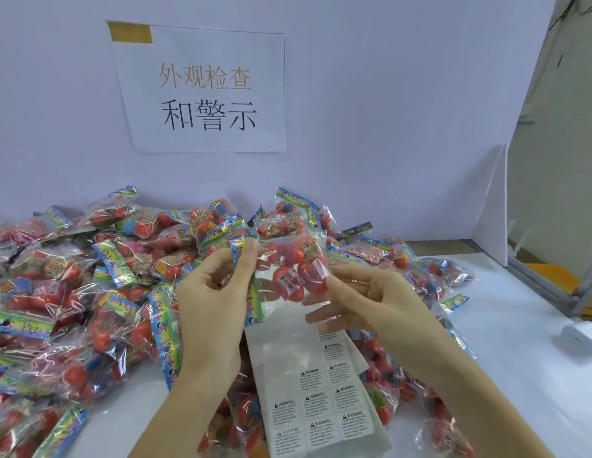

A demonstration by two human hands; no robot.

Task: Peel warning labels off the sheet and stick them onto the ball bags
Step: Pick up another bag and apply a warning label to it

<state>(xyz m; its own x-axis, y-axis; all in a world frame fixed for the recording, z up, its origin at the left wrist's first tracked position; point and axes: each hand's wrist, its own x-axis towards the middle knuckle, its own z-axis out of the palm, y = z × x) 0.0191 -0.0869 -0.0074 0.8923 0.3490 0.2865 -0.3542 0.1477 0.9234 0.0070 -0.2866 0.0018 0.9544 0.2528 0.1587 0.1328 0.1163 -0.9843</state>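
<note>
I hold one clear ball bag (289, 269) with red balls up over the table, between both hands. My left hand (212, 292) pinches its colourful header strip at the left end. My right hand (360, 299) grips the bag's right side, with its fingers curled under the plastic. Below my hands lies the label sheet (321, 401), white, with several black-printed WARNING labels on its lower right part and bare backing on its upper left part. It rests on top of other bags.
A big pile of ball bags (89, 292) covers the white table from the left edge to the middle and right. A white partition with a paper sign (205, 90) stands behind. A small white box (582, 335) lies at the right.
</note>
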